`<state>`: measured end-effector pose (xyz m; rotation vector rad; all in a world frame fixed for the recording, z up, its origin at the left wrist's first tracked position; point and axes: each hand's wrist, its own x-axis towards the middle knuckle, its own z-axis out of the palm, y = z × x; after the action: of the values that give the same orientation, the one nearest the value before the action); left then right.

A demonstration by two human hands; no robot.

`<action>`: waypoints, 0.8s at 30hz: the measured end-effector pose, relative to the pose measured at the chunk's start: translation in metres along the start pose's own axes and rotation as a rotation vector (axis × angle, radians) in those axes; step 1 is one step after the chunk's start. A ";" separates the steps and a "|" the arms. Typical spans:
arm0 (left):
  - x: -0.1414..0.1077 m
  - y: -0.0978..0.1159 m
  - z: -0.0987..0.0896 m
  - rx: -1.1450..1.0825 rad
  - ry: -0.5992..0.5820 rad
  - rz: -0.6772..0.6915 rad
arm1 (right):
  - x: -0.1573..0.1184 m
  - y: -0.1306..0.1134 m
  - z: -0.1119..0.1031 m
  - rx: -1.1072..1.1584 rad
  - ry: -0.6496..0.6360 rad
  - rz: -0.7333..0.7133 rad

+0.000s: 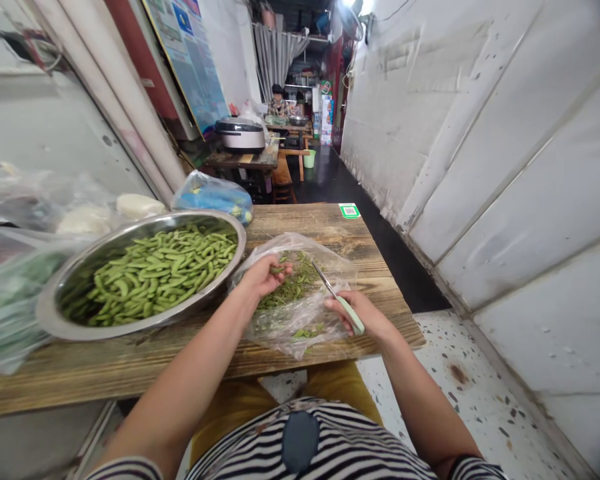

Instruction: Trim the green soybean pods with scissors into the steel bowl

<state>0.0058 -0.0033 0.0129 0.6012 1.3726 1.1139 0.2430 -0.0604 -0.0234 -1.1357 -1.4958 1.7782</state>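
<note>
My top: black-and-white striped short-sleeved cotton tee (310, 445), thin horizontal bands. On tee's front, centre: dark blue-grey oval patch (300, 441). Below tee: mustard-yellow cloth trousers (280, 400). Left sleeve (125, 470) and right sleeve (475, 468) of tee: same stripes. Left hand (265, 277), right hand (360, 313) bare.

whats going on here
A person sits at a weathered wooden table. Their left hand pinches a small green pod above a clear plastic bag of green stems and leaves. Their right hand grips steel scissors with pale green handles. Beside them, a large stainless steel bowl holds heaped green pods.
</note>
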 end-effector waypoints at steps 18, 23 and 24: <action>0.029 -0.007 -0.004 1.050 0.060 0.369 | -0.001 0.010 -0.002 -0.066 -0.029 -0.013; 0.016 -0.010 -0.005 0.567 -0.175 0.222 | -0.003 0.006 -0.002 -0.193 0.018 -0.037; 0.012 -0.010 -0.006 0.466 -0.255 0.186 | -0.003 0.005 -0.003 -0.255 0.024 -0.059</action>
<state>0.0008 0.0018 -0.0027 1.1875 1.3761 0.8232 0.2476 -0.0629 -0.0275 -1.2156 -1.7600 1.5612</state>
